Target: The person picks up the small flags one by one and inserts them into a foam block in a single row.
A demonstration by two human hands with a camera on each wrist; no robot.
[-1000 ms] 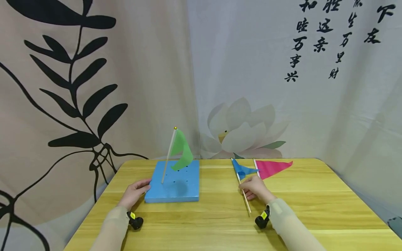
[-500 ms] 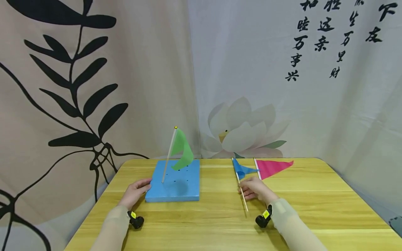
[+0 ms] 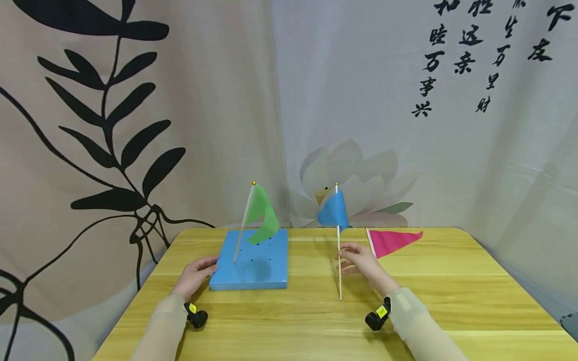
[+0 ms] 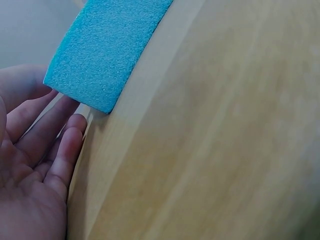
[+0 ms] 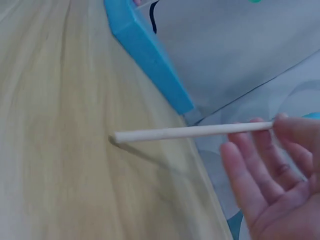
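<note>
In the head view my right hand (image 3: 361, 263) pinches the wooden stick of a small blue flag (image 3: 334, 210), which stands nearly upright. The bare lower stick (image 5: 170, 132) shows in the right wrist view, its foot at or just above the table; I cannot tell which. A blue foam block (image 3: 266, 276) with small holes lies to the left. Leaning slightly, a green flag (image 3: 266, 218) stands in its left part. My left hand (image 3: 195, 278) touches the block's left side with fairly straight fingers. In the left wrist view the foam's corner (image 4: 100, 65) meets those fingers.
A pink pennant flag (image 3: 393, 243) lies on the wooden table (image 3: 307, 326), behind my right hand, its lower stick hidden. A printed curtain (image 3: 226, 100) hangs behind the table's far edge.
The blue flag has gone from lying slanted beside the pink one to nearly upright, in my right hand, its foot shifting left. The left hand and foam block stay put.
</note>
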